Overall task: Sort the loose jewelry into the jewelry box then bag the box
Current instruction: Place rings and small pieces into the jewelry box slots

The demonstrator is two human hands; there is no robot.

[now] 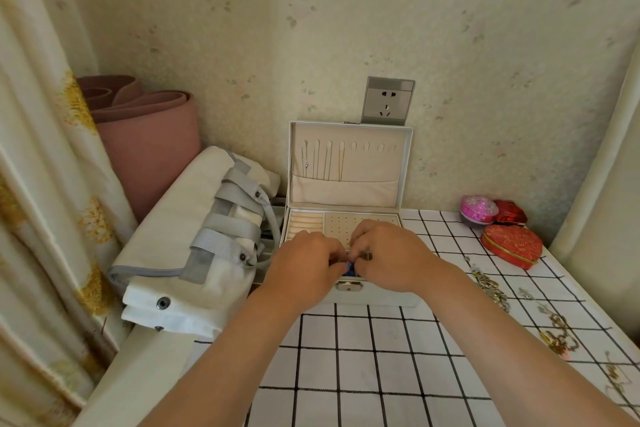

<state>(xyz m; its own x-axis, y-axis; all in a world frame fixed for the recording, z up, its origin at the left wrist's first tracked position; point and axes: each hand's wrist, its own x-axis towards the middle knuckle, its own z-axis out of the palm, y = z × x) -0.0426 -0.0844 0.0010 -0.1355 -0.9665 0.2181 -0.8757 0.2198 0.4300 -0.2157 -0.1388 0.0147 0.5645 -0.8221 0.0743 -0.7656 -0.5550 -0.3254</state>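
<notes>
The white jewelry box (347,188) stands open at 12 o'clock on the checked tablecloth (381,357), its beige lid upright with thin chains (328,160) hanging. Over its front tray, the left hand (304,267) and right hand (391,256) curl together, pinching a small blue piece (348,270). Loose jewelry (491,288) lies at 4 o'clock.

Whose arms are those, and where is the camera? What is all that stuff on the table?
The camera sits on a person's head, looking down, so you see their own two arms. The left hand and right hand meet over an open white jewelry box, pinching a small blue piece too hidden to name. Chains hang inside its lid. Loose jewelry lies on the checked tablecloth at the right, near a red heart-shaped case. A white bag lies on the left.
</notes>
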